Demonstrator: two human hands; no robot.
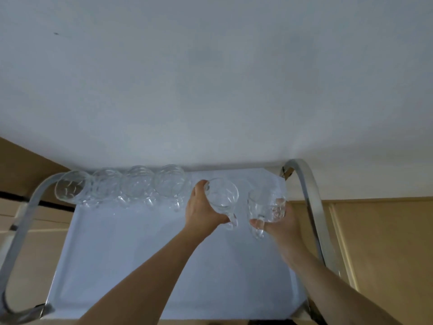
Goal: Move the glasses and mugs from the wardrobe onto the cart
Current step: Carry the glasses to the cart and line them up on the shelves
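The left hand grasps a clear glass mug around its body, thumb on the far side near the rim, the mug's handle pointing back toward the person. The right hand grasps a second clear mug from its right side, fingers showing through the glass and the thumb beside its handle at the near side. Both mugs sit low over the far right part of the cart's top tray, just beside each other; whether their bases touch the tray cannot be told.

The tray is a smooth, pale, faintly glossy sheet with a shallow raised rim and rounded corners. Curved tubular handles of polished metal arch at its sides, the left rail and the right rail.

Along the far edge of the tray stands a row of 4 faceted glass mugs, upright, close together, their rims round and their walls cut in a patterned relief that catches the light. The held mugs continue this row toward the right.

Behind the cart rises a plain white wall, matte and blurred. To both sides lies tan flooring or panelling with pale straight seams.
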